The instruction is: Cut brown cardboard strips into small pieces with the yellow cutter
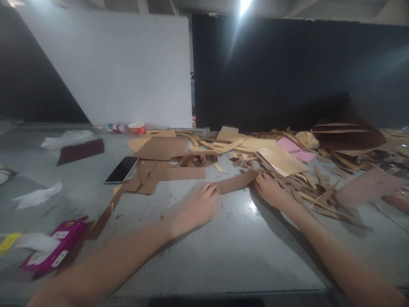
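A flat brown strip (235,182), of leather or card by its look, spans the gap between my two hands low over the grey table. My left hand (204,204) is closed on its left end, fingertips pressed together. At the strip's right end my right hand (271,190) is closed too, with fingers and thumb on the edge. A small yellow thing (257,181) shows at the right fingertips; I cannot make out what it is. Just beyond the strip lie brown offcuts (244,162), and more brown pieces (179,173) lie to the left.
A phone (121,169) and a magenta tissue pack (59,247) lie on the left. Tan sheets (283,161), a pink sheet (295,149) and heaped scraps (319,192) spread across the right. A red paper cup (136,128) stands at the back, before a white panel (128,68).
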`<control>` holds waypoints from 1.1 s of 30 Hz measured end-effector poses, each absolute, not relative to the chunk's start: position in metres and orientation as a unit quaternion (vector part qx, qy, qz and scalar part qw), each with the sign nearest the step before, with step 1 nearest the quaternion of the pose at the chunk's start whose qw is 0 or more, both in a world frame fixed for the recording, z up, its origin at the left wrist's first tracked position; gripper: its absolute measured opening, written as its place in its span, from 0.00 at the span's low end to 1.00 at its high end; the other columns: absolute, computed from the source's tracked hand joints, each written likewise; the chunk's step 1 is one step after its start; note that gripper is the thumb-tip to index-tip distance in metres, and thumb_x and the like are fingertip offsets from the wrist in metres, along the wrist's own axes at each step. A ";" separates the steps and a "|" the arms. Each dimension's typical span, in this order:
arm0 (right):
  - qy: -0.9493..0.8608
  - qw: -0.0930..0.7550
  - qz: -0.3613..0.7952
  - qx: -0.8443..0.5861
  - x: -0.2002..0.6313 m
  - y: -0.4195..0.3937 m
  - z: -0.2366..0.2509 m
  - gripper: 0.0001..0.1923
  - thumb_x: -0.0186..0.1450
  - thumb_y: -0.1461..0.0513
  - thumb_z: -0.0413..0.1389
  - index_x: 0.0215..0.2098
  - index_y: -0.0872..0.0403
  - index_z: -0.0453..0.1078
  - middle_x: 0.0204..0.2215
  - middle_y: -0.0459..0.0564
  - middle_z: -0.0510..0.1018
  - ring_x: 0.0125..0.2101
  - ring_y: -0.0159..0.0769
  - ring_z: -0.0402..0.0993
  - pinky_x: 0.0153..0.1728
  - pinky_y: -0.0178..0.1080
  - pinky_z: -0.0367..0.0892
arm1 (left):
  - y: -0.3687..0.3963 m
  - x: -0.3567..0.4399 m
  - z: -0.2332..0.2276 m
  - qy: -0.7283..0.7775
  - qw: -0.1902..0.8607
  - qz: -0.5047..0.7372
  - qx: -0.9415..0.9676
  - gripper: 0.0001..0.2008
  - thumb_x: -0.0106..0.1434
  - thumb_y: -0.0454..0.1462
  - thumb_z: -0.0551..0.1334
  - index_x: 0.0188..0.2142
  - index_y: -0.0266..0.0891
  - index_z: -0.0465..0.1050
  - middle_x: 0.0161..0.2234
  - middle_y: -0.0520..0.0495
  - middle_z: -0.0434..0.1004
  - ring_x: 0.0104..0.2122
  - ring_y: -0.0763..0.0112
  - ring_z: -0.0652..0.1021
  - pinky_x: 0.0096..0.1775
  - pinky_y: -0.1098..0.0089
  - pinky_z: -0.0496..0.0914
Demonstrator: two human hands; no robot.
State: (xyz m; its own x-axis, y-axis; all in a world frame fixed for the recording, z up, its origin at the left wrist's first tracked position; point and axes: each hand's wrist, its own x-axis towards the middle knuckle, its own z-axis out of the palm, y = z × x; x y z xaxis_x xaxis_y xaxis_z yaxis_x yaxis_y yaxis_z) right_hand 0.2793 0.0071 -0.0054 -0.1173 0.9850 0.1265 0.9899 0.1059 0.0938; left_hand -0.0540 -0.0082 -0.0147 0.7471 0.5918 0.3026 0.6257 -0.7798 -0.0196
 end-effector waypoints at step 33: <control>-0.822 0.019 0.024 -0.568 0.178 -0.071 0.015 0.32 0.83 0.58 0.40 0.83 0.53 0.44 0.49 0.60 0.82 0.33 0.44 0.82 0.33 0.40 0.65 | 0.002 -0.054 0.004 -0.343 0.015 -0.133 -0.930 0.20 0.75 0.34 0.54 0.62 0.35 0.74 0.65 0.34 0.75 0.66 0.50 0.72 0.66 0.49 0.70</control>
